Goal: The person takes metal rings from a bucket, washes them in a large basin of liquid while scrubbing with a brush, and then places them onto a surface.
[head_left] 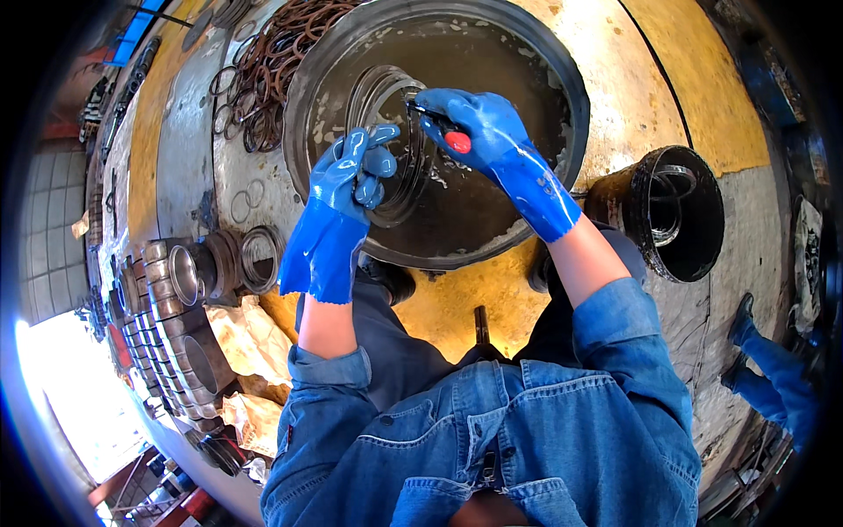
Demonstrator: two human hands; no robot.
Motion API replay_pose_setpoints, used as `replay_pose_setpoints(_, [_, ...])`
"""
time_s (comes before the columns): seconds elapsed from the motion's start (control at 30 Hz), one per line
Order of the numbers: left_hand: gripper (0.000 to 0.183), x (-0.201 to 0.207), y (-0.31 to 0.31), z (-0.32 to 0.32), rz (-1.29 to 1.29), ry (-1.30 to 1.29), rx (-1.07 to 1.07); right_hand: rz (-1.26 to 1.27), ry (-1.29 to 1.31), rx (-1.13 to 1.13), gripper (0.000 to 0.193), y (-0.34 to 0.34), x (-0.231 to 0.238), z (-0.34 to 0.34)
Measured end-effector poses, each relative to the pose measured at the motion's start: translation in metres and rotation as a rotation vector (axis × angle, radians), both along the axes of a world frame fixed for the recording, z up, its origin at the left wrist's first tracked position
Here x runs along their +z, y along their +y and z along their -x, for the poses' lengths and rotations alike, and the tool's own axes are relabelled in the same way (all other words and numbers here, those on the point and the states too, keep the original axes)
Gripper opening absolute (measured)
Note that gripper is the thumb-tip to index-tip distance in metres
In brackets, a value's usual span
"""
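Both my hands wear wet blue rubber gloves over a wide round basin (575,83) of murky brown liquid. My left hand (342,176) has its fingers curled at the left side of a bundle of thin metal rings (364,92), which stands tilted in the basin and passes behind the glove. In my right hand (483,127) is a small black tool with a red end (457,141). Its dark tip reaches the right edge of the rings; the glove hides most of it, so its kind is unclear.
Many rusty rings (281,53) lie heaped left of the basin. Stacked metal cylinders (180,325) and brown paper (250,338) are at the lower left. A black bucket (694,237) with rings inside lies tipped at the right. Another person's legs (768,386) show at far right.
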State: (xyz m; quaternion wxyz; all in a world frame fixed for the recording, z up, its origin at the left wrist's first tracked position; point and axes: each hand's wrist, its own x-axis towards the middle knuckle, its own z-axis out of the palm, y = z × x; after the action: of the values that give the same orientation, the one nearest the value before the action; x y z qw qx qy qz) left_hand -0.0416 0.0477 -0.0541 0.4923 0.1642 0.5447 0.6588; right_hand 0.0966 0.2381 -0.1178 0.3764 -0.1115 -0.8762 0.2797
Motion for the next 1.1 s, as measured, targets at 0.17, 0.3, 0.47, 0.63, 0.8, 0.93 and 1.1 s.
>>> replay_pose_setpoints(0.17, [0.045,0.000,0.002,-0.007,0.052,0.086,-0.039,0.126,-0.154,-0.079,0.028,-0.009,-0.027,0.013])
replay_pose_setpoints(0.3, [0.047,-0.003,0.007,-0.007,0.074,0.126,-0.132,0.476,-0.338,-0.175,0.026,-0.017,-0.037,0.015])
replay_pose_setpoints(0.47, [0.047,-0.008,0.005,-0.008,0.061,0.143,-0.142,0.833,-0.697,0.009,0.032,-0.020,-0.026,0.014])
replay_pose_setpoints(0.63, [0.044,-0.010,0.001,-0.007,0.073,0.188,-0.096,1.073,-0.664,0.160,0.032,-0.036,-0.010,0.008])
replay_pose_setpoints(0.8, [0.041,-0.008,-0.007,-0.004,0.088,0.198,-0.091,1.197,-0.436,0.235,0.028,-0.055,-0.009,0.000])
replay_pose_setpoints(0.93, [0.038,0.004,-0.012,-0.015,0.094,0.228,-0.125,1.124,-0.268,0.075,0.025,-0.068,-0.001,-0.030])
replay_pose_setpoints(1.1, [0.029,-0.011,-0.018,-0.028,0.036,0.191,-0.182,0.548,-0.172,-0.359,0.015,-0.090,-0.024,-0.086])
